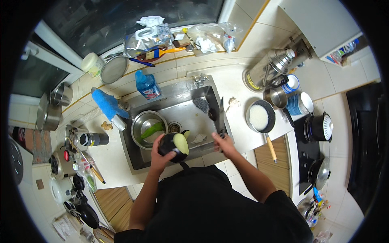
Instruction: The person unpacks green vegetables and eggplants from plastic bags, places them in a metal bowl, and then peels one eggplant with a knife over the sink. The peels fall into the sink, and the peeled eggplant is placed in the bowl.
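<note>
My left hand [159, 156] grips a dark purple eggplant [173, 146] with a pale cut face, held over the front part of the steel sink [184, 107]. My right hand [222, 143] is closed on the black handle of a long knife [222, 115], whose blade points away along the sink's right rim. In the sink stands a steel bowl [146, 125] holding a green vegetable [152, 130]. A dark scouring pad [200, 104] lies at the back of the basin.
A blue detergent bottle [146, 85] and a blue brush [107, 104] stand behind the sink. On the right counter are a pan of white rice [261, 117], a steel canister [269, 69] and stacked bowls [298, 103]. Black pots [320, 127] sit on the hob. Pots and jars crowd the left counter.
</note>
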Demonstrator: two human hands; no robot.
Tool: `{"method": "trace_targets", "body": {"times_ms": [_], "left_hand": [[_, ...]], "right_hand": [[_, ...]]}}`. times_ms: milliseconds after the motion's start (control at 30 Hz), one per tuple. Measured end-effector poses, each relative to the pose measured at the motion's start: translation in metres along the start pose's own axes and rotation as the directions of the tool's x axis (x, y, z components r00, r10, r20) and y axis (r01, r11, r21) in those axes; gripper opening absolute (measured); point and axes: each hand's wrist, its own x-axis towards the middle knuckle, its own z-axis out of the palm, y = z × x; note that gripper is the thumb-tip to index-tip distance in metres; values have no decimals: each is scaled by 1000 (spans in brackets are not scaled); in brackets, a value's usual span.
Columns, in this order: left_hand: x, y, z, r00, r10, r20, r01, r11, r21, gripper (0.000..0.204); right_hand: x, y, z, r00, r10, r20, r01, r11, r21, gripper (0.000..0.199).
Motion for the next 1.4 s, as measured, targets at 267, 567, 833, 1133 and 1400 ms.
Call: {"method": "trace_targets", "body": {"times_ms": [267, 567, 833, 1133, 1400], "left_hand": [[-1, 83, 34, 971, 224, 77, -235, 861, 451, 122], [-12, 42, 36, 990, 141, -4, -140, 983, -116, 120], [-14, 65, 2, 982, 182, 40, -182, 891, 417, 120], [-12, 87, 6, 940, 339, -43, -232, 726, 648, 113], [-18, 85, 10, 871, 488, -60, -286, 602, 745, 110]], "right_hand": [[-30, -19, 98, 794, -334, 507, -111, 742, 662, 61], [-26, 1, 97, 800, -494, 341, 322, 832, 451, 34], [-110, -125, 23, 660, -522, 539, 724, 253, -641, 47], [-170, -182, 20, 783, -356, 510, 516, -85, -852, 60], [-195, -200, 38, 870, -227, 438, 418, -132, -899, 65]]}}
